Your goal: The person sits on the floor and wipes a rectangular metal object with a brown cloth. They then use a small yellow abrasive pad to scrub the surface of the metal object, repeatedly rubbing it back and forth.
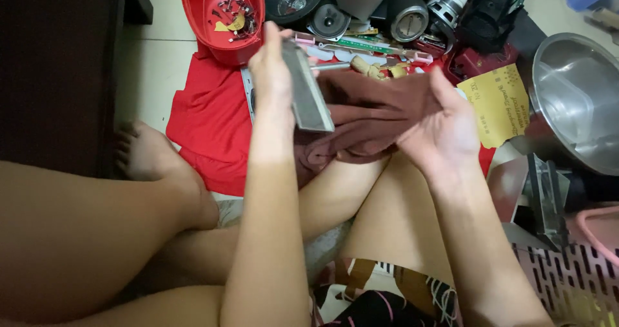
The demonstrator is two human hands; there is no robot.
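Grey and flat, the metal panel (308,92) stands on edge above my knees, held in my left hand (271,76), whose fingers are closed along its far side with the thumb up at the top edge. Just to its right I see the brown cloth (371,111), touching the panel's face and draped across my right hand (445,130); that palm lies open and upturned beneath the fabric, fingers curled loosely around its edge. Under both, a red cloth (206,124) is spread on the pale floor.

Beyond my left hand sits a red plastic bowl (200,11) holding a scatter of small dark screws and one yellow scrap. Past it I make out a heap of black and silver appliance parts (361,5), round housings among them. At the right stands a steel pot (574,101), shiny inside, and I see nothing in it. A yellow paper slip (500,101) lies beside it, and a pink slotted basket (567,278) sits near my right forearm.
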